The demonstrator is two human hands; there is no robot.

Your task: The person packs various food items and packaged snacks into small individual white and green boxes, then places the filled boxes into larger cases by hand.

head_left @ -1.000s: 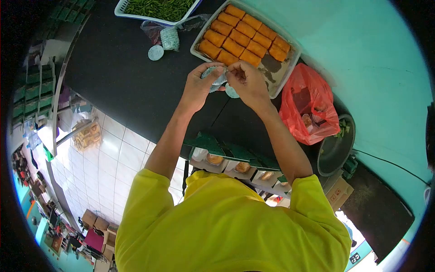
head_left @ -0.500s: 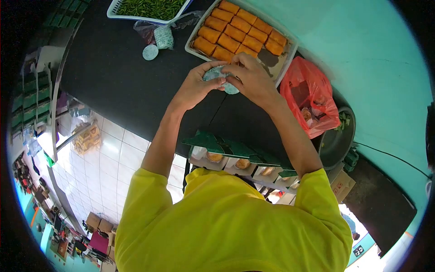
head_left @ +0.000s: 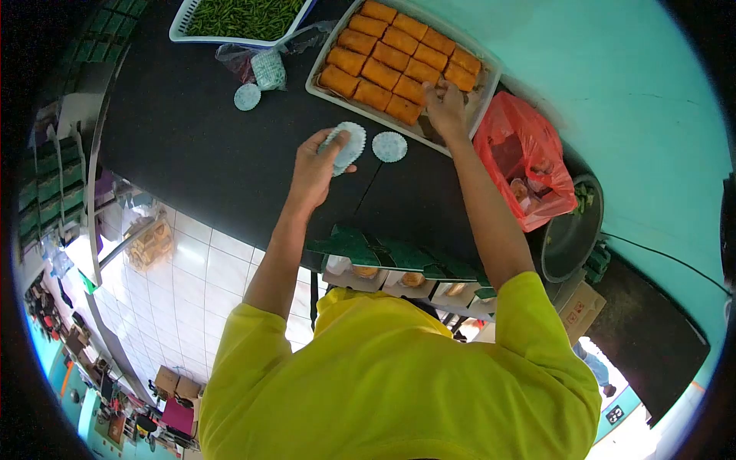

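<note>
In my left hand [head_left: 313, 170] is a pale fluted paper baking cup [head_left: 349, 146], pinched between thumb and fingers above the black table. A second paper cup [head_left: 389, 146] lies flat on the table just right of it. My right hand [head_left: 447, 111] reaches over the near rim of a white tray [head_left: 323, 93]. Its bent fingers are apart, with the fingertips right at the edge of the orange-brown fried rolls [head_left: 422, 70]. These rolls lie in rows on brown-stained paper, partly hidden behind the hand.
Left of the tray, a wrapped stack of paper cups [head_left: 269, 70] lies beside a loose cup [head_left: 247, 96]. A basket of green chillies [head_left: 241, 19] stands behind them. On the right are a red plastic bag [head_left: 521, 157] and dark tub [head_left: 563, 253]. Boxed pastries [head_left: 412, 279] sit near my waist.
My hands have separated. One paper cup now lies on the table, and my left hand keeps another. The right hand has moved up and right to the rolls in the tray.
</note>
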